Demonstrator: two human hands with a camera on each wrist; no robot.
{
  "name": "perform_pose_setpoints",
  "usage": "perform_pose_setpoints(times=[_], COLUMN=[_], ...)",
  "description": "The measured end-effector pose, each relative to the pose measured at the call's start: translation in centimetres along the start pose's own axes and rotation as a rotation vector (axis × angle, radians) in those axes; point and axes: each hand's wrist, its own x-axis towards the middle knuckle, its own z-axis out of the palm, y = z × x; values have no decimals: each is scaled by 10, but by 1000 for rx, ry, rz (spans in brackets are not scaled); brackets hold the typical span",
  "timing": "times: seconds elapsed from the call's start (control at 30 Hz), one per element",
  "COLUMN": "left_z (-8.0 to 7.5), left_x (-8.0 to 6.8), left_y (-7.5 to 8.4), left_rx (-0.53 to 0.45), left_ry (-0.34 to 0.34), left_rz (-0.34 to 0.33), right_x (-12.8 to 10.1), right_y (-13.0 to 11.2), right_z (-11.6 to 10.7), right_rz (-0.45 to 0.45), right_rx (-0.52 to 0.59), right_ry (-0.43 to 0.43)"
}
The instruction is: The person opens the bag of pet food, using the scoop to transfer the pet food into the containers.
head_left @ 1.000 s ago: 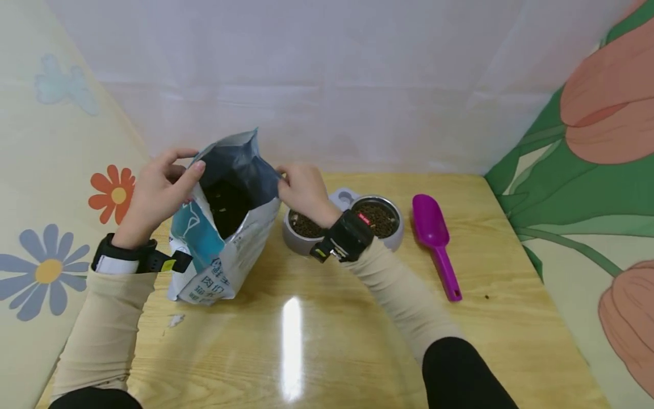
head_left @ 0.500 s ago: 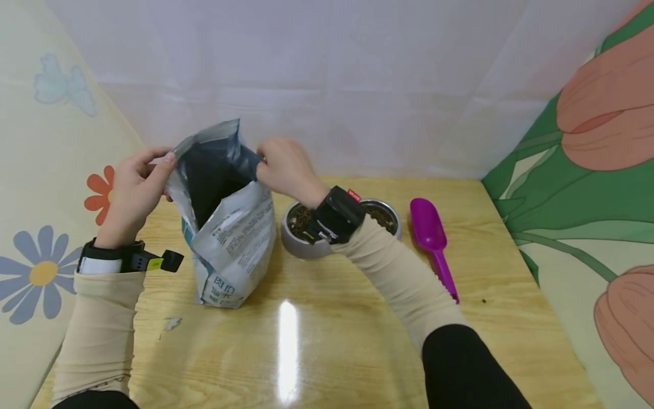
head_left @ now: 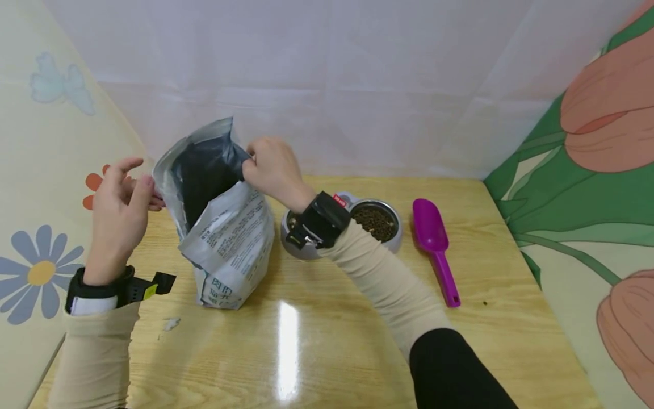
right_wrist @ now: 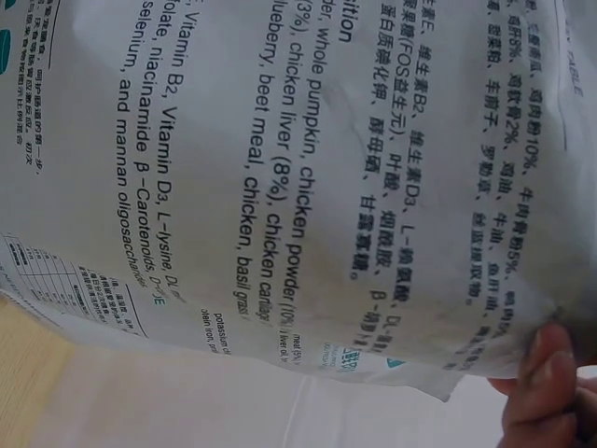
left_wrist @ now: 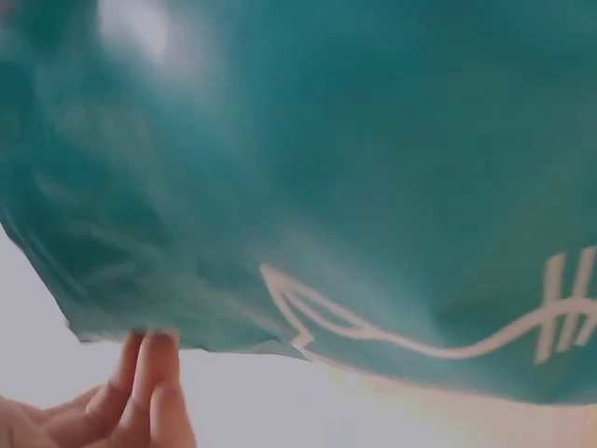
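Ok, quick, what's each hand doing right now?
Left hand: open, fingers loose at the bag's left rim, no grip on it.
Right hand: pinching the bag's right rim.

The pet food bag point(head_left: 225, 227) stands close beside the double pet bowl point(head_left: 342, 227) w/ narrow gap between, purple scoop point(head_left: 434, 238) blocks right side, while front of table point(head_left: 327, 352) is free.

I see my right hand point(head_left: 271, 167) pinching the open bag's point(head_left: 225, 227) rim; my left hand point(head_left: 120, 210) hovers just left, fingers loose, bowl point(head_left: 378, 218) at right
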Motion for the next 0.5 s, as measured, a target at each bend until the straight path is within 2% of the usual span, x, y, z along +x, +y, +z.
perform_pose_setpoints(times=[0.1,0.17,0.3,0.43,0.5], left_z=[4,6,14,24,29], left_x=[-19,-30,-47,-54,-55], left_y=[0,0,5,8,8], left_rx=[64,103,275,422,437], left_ry=[115,149,153,148,166], left_rz=[111,197,334,398,403], right_x=[0,0,1,1,1], right_y=[0,-1,-2,-3,-2], right_z=[2,2,3,4,3], right_rz=[0,4,23,28,20], right_rx=[11,18,34,61,81], right_ry=[11,12,3,-10,-33])
